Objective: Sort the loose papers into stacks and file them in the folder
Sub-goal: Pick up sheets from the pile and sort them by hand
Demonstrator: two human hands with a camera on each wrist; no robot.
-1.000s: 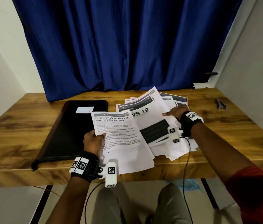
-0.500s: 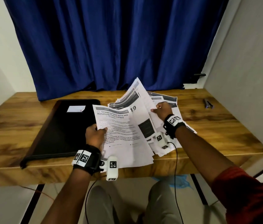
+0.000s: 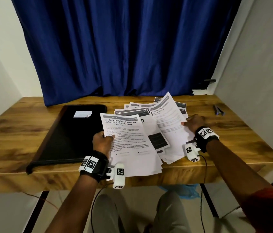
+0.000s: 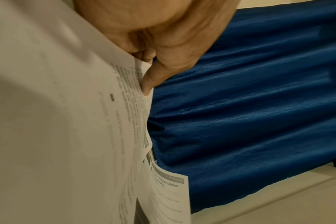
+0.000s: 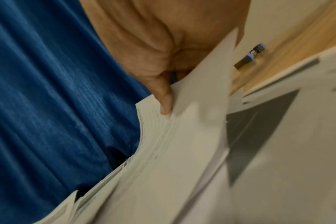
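Note:
Loose printed papers (image 3: 151, 113) lie fanned across the middle of the wooden table (image 3: 15, 128). My left hand (image 3: 102, 142) pinches the left edge of a sheet headed "Charging Small Items" (image 3: 129, 140), thumb on top; the left wrist view shows the thumb (image 4: 155, 75) against that paper edge (image 4: 86, 121). My right hand (image 3: 193, 123) pinches the right edge of a raised sheet about rack organization (image 3: 167, 118); the right wrist view shows its thumb (image 5: 163, 98) on the paper (image 5: 182, 151). A closed black folder (image 3: 68, 135) with a white label lies to the left.
A pen (image 3: 218, 111) lies at the table's far right, also visible in the right wrist view as a pen (image 5: 249, 56). A blue curtain (image 3: 124, 47) hangs behind the table. White walls stand on both sides. My knees are below the table's front edge.
My right hand has moved right and outward, now holding the rack organization sheet by its right edge. The "WS 19" sheet is mostly covered. My left hand keeps its hold.

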